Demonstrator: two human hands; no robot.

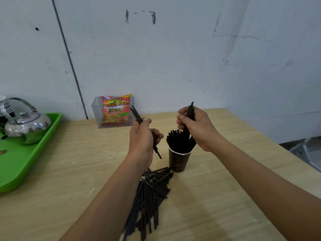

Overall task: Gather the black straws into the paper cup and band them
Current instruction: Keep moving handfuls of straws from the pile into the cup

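Observation:
A dark paper cup (178, 161) stands on the wooden table (69, 171), filled with several black straws (178, 140) that fan out above its rim. My left hand (143, 136) grips a few black straws (136, 114), held tilted just left of the cup. My right hand (196, 126) grips another small bunch of straws (190, 108) upright over the cup's right side, their lower ends among those in the cup. A loose pile of black straws (151, 193) lies on the table in front of the cup, partly hidden by my left forearm.
A green tray (34, 153) with a shiny metal kettle (26, 126) sits at the left. A clear plastic box (96, 110) holding a red snack bag (115, 108) stands against the white wall behind. The table's right edge runs close to my right arm.

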